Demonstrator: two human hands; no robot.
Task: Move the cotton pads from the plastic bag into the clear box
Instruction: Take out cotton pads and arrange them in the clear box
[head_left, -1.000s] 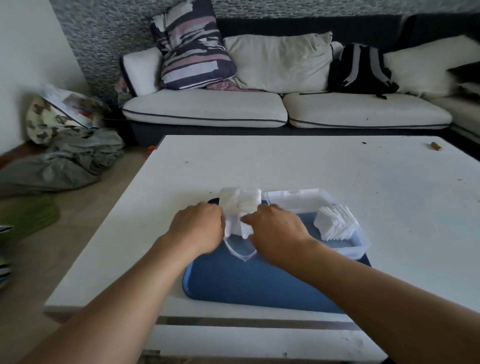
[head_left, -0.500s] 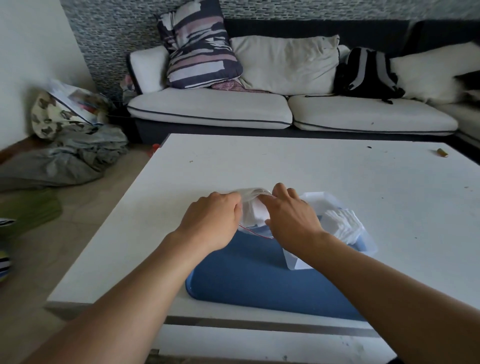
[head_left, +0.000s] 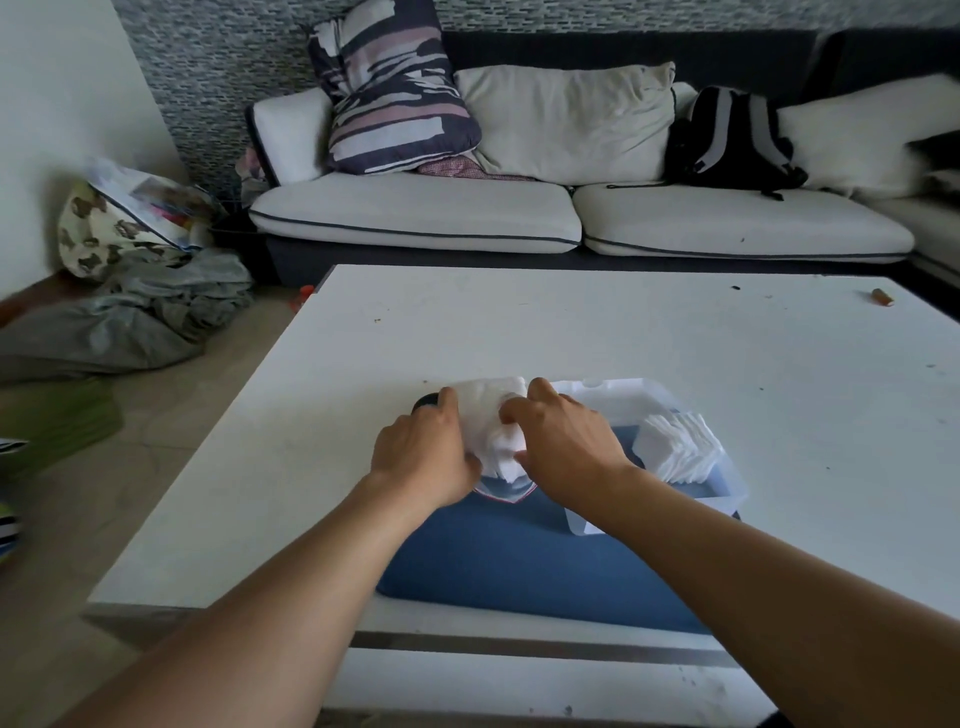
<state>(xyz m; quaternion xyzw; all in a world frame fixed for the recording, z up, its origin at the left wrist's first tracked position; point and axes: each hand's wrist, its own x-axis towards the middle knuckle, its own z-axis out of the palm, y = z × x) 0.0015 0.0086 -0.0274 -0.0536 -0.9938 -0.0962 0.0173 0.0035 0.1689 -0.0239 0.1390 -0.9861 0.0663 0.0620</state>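
Note:
A clear plastic bag (head_left: 503, 491) stuffed with white cotton pads (head_left: 493, 423) sits over the far end of a blue tray (head_left: 498, 561). My left hand (head_left: 423, 452) grips the bag's left side. My right hand (head_left: 566, 441) pinches the pads at the bag's mouth, which points toward me. Just to the right stands the clear box (head_left: 730, 493), its lid open at the back, with a fanned stack of cotton pads (head_left: 678, 449) inside it.
The tray lies on a white low table (head_left: 675, 338). A small brown object (head_left: 882, 297) lies at the table's far right. A dark round thing (head_left: 426, 401) peeks out behind my left hand. A sofa with cushions and a backpack (head_left: 732, 137) stands beyond.
The bag was lifted and tipped half a second ago; now it lies lower, its mouth toward me. My right hand has shifted onto the pads at the opening.

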